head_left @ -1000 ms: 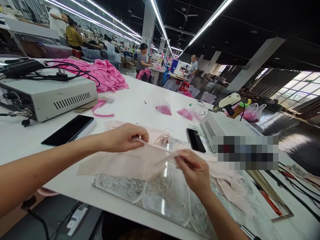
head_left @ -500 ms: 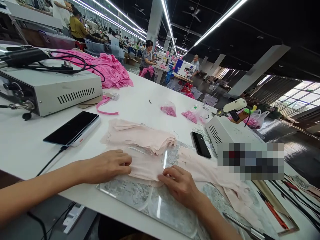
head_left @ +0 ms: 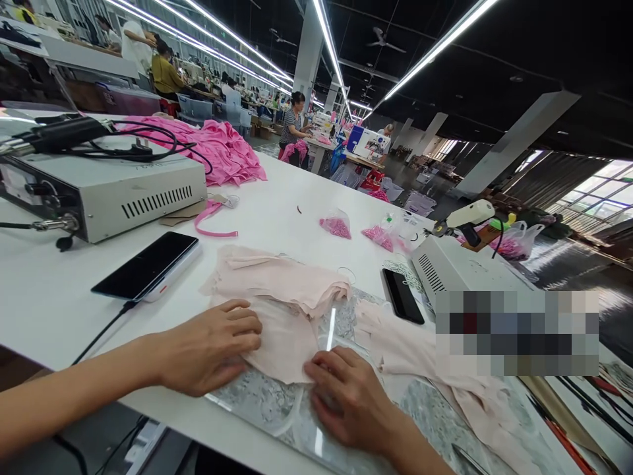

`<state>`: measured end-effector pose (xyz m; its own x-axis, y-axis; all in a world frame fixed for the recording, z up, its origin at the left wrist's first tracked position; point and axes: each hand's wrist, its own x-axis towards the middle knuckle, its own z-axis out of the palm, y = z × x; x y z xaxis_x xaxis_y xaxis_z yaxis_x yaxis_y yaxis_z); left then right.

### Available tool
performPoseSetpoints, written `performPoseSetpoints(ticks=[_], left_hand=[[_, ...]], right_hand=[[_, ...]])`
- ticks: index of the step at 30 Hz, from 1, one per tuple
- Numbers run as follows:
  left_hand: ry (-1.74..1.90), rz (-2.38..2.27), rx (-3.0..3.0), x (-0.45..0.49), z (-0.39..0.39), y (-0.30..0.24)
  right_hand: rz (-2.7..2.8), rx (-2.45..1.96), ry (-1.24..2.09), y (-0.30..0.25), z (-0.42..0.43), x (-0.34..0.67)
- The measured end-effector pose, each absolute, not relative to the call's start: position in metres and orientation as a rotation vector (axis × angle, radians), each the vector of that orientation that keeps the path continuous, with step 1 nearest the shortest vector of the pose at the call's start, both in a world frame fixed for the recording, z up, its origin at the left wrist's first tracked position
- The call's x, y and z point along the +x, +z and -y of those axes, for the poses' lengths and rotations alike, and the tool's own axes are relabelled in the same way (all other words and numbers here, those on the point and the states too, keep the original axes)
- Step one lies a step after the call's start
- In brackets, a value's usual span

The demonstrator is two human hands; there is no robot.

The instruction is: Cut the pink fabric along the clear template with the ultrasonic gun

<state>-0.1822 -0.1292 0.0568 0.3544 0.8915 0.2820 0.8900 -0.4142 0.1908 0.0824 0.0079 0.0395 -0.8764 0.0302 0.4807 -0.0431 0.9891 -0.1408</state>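
Note:
A pale pink fabric piece (head_left: 284, 343) lies on a clear-topped, marble-patterned board (head_left: 267, 396) before me. My left hand (head_left: 212, 346) rests on its left edge, fingers stretched out and thumb apart. At the piece's lower right corner, the fingers of my right hand (head_left: 346, 396) are closed on the edge; the thumb is partly hidden. Just beyond lies a folded stack of the same pale pink fabric (head_left: 277, 280). More pale pink fabric pieces (head_left: 410, 349) spread to the right of my right hand.
Phones lie left (head_left: 148, 264) and right (head_left: 403, 297). Grey metal boxes stand at left (head_left: 143, 191) and right (head_left: 459, 264). Farther back are bright pink cloth (head_left: 217, 148) and small bags of pink bits (head_left: 336, 224). A metal tool (head_left: 467, 458) lies near right.
The fabric piece's near edge now slants, its lower right corner nearer to me. My left hand's fingers have spread flatter and my right hand has moved slightly nearer. The view has shifted a little.

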Motion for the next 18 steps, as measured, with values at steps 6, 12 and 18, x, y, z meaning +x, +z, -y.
performPoseSetpoints(ticks=[6,12,18], left_hand=[[0.443,-1.601,2.653,-0.171,0.124,0.050],[0.697,-1.876,2.562,-0.167,0.118,0.019],[0.816,-1.917,2.066,-0.200,0.094,0.055]], right_hand=[[2.512,0.003,0.284,0.036,-0.006,0.074],[2.411,-0.217,0.509,0.060,-0.010,0.068],[2.294,-0.619,0.774,0.086,-0.042,0.045]])
